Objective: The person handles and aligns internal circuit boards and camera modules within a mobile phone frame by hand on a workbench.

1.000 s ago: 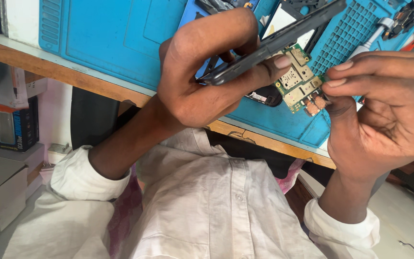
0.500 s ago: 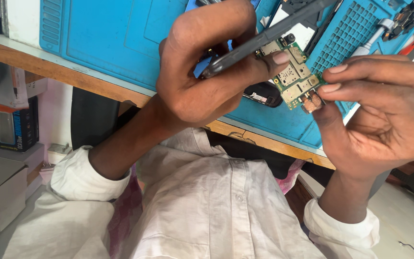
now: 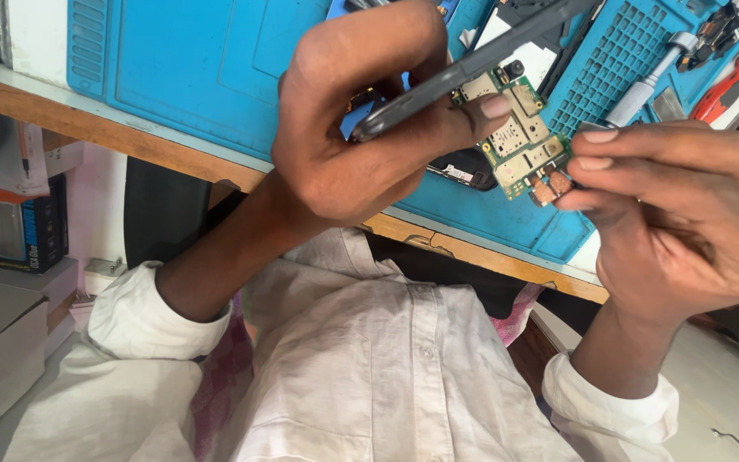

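Blue mat (image 3: 198, 77), left hand (image 3: 361, 128) gripping phone frame (image 3: 472, 64), right hand (image 3: 686, 214) pinching circuit board (image 3: 519, 141)

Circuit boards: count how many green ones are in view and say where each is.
1. The circuit board sits against the grey phone frame held in the left hand, with the right hand pinching its lower end. Others may be hidden.

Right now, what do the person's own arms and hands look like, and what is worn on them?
Both hands are bare: the left hand and right hand show no gloves, rings or watch. The forearms are uncovered, with the sleeves of a white buttoned shirt rolled back into thick cuffs below the elbows. Fingernails are short and unpainted.
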